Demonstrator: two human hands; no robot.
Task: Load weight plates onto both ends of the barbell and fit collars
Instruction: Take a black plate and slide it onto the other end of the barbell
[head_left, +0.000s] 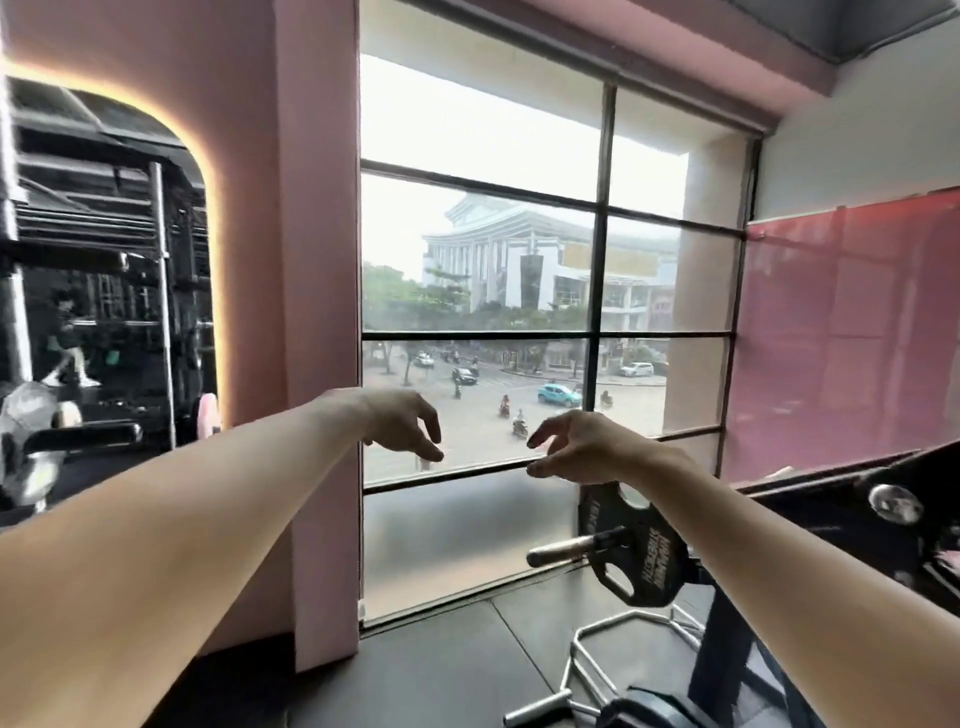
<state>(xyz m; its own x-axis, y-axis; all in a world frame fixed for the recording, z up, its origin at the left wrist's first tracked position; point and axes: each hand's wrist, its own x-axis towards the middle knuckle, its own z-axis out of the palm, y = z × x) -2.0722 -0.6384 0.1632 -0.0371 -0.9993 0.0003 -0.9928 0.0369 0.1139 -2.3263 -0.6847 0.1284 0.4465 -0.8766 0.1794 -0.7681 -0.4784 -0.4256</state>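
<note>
1. The bar (576, 550) sits low at about 5 o'clock, its bare sleeve end poking toward the window (483, 322). One black plate (636, 551) is already on it, partly hidden behind the right forearm.
2. No collar shows on that sleeve. As I see it, the plate could creep outward or slide off if the bar tips or gets bumped before one goes on.
3. Both hands hang in the air in front of the glass, well above the bar. The left hand (400, 423) is at 12 o'clock, fingers loosely curled down and holding nothing. The right hand (576, 447) is just beside it, also half open and empty.
4. The other end of the bar is out of sight, so I can't tell whether it is loaded. An uneven load could tip it.
5. A hex-shaped bar (631, 636) lies on the floor (441, 670) at 6 o'clock, something to trip on.
6. No bins, racks or trays holding anything show clearly.
</note>
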